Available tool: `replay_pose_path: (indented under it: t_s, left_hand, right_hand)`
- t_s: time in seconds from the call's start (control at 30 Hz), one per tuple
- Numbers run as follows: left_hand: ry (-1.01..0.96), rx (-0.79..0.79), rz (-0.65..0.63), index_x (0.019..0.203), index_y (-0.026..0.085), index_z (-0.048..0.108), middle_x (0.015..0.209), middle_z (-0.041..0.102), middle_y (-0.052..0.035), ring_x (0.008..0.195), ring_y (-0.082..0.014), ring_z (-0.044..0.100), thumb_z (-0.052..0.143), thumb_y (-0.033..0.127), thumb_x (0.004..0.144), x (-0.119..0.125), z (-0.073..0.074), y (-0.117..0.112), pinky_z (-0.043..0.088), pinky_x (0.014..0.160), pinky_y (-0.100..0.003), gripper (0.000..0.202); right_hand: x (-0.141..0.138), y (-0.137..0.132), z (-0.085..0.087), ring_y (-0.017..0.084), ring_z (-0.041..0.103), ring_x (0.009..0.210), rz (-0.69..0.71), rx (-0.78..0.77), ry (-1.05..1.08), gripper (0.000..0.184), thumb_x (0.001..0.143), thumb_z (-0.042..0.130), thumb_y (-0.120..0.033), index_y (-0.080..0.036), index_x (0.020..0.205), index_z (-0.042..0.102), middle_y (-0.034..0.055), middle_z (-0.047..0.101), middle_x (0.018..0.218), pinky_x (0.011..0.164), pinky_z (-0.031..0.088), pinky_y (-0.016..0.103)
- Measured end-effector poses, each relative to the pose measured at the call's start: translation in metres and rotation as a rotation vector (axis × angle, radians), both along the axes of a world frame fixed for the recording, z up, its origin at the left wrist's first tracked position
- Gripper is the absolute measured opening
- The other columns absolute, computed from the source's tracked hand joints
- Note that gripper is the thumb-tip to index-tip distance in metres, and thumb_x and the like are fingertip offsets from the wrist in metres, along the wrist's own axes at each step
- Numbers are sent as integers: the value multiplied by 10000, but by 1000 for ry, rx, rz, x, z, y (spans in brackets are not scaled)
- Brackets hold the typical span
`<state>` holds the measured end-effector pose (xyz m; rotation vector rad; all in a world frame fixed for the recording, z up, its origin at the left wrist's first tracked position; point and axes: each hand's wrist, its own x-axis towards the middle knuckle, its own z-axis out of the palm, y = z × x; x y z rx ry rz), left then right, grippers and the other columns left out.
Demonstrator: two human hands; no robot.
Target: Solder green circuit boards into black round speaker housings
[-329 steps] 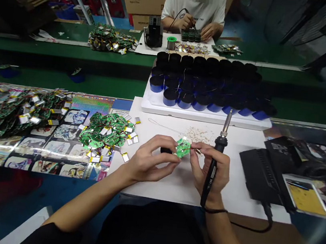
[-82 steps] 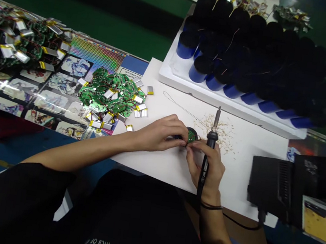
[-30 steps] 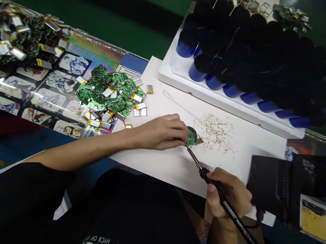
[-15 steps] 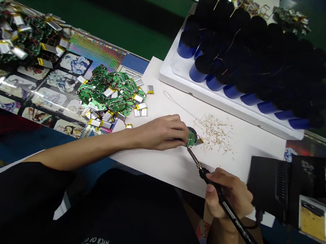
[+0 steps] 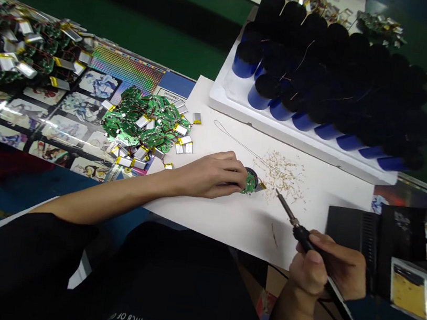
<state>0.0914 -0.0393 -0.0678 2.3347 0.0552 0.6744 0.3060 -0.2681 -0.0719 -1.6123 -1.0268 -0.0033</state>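
Observation:
My left hand (image 5: 211, 174) rests on the white sheet (image 5: 229, 215), its fingers closed on a small round green circuit board (image 5: 250, 182) that sits on a black part. My right hand (image 5: 331, 266) is closed round the black handle of a soldering iron (image 5: 299, 230). The iron's metal tip points up and left and stands a short way right of the board, apart from it. A thin solder wire (image 5: 236, 139) lies on the sheet behind the board, next to a scatter of small pale clippings (image 5: 283, 172).
A pile of green boards with silver batteries (image 5: 145, 124) lies left of the sheet, a larger pile (image 5: 18, 48) at far left. A white foam tray (image 5: 296, 134) of blue and black cylinders stands behind. A black soldering station (image 5: 360, 244) sits at right.
My right hand has drawn the iron back to the right, so its tip has left the board. My left hand and the board have stayed put.

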Motion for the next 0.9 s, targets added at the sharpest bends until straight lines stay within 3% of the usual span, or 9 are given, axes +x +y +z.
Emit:
replay_pose_path:
  t_s: [0.1, 0.23, 0.37, 0.6, 0.77, 0.9]
  left_hand:
    - [15, -3, 3, 1030, 200, 735, 1106, 773, -106, 987, -219, 638, 589, 225, 1074, 0, 0, 0, 533, 936, -360, 154]
    - [28, -5, 4, 1027, 189, 732, 1109, 774, -101, 983, -217, 627, 568, 247, 1087, 0, -1, 0, 529, 939, -357, 185]
    - [44, -41, 8, 1022, 194, 724, 1094, 776, -97, 985, -215, 632, 564, 251, 1088, 0, 1, -1, 530, 943, -351, 182]
    - [36, -93, -22, 1032, 197, 740, 1094, 784, -99, 1040, -221, 658, 672, 292, 1053, -4, 3, 4, 542, 971, -357, 118]
    - [45, -72, 31, 1135, 195, 736, 1350, 696, -171, 1236, -288, 651, 827, 396, 941, -4, -1, 4, 552, 1077, -448, 294]
    - [119, -85, 17, 1197, 184, 684, 1460, 623, -199, 1372, -297, 626, 768, 355, 987, -1, -5, 1, 549, 1132, -429, 283]
  right_hand:
    - [4, 7, -12, 132, 576, 419, -179, 156, 51, 316, 805, 804, -474, -180, 835, 693, -18, 650, 691, 370, 451, 276]
    - [8, 11, -28, 132, 598, 448, -234, 143, 249, 320, 782, 831, -428, -168, 904, 692, -31, 652, 673, 347, 384, 215]
    - [9, 12, -36, 132, 594, 460, -217, 146, 293, 292, 791, 819, -398, -172, 926, 692, -36, 634, 662, 333, 332, 195]
    - [9, 11, -36, 132, 624, 487, -171, 123, 305, 275, 831, 822, -366, -151, 968, 717, -26, 652, 685, 362, 377, 195]
    - [9, 8, -37, 130, 624, 484, -185, 80, 302, 301, 853, 810, -407, -150, 977, 713, -13, 681, 704, 381, 407, 208]
    - [8, 3, -39, 142, 661, 535, -243, 18, 357, 328, 843, 840, -419, -155, 1010, 743, 10, 713, 728, 425, 470, 215]
